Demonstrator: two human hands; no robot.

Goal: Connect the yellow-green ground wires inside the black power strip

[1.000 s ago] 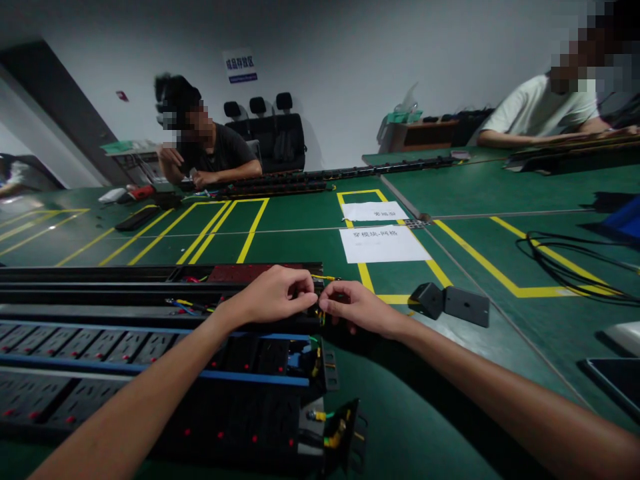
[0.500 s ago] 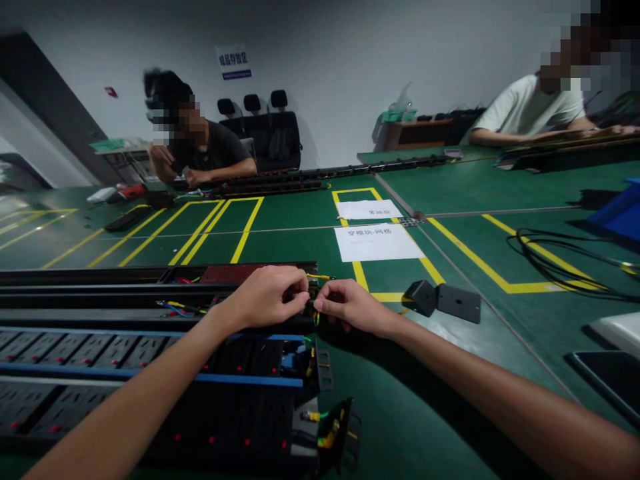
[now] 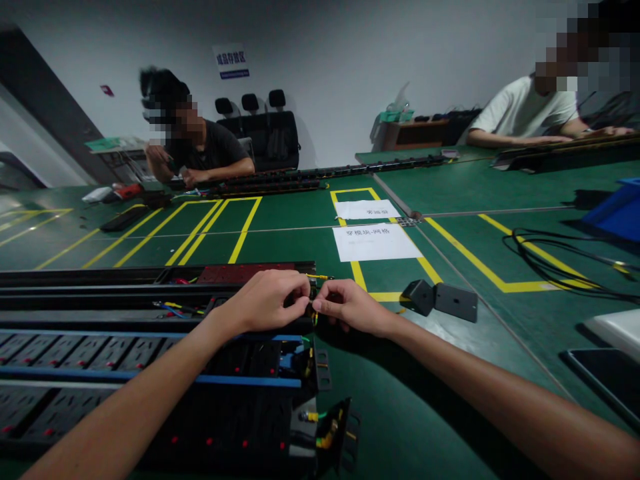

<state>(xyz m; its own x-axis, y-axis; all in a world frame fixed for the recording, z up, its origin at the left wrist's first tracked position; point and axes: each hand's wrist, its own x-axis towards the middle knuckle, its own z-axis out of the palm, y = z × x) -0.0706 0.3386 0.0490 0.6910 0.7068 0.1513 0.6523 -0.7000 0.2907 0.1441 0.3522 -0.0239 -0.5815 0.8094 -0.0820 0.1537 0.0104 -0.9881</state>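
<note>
Curling nearly closed, left fingers [image 3: 300,307] and right fingers [image 3: 327,307] adjoin black rails [image 3: 115,293], hold unclear.

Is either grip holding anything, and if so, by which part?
Can't tell: the left grip and right grip pinch close together at the end of a black rail, fingers hiding anything between.

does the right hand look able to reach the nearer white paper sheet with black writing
Probably yes: between the right hand and the nearer white paper sheet only green tabletop and yellow tape show, though the fingers are bunched beside the black rails.
</note>
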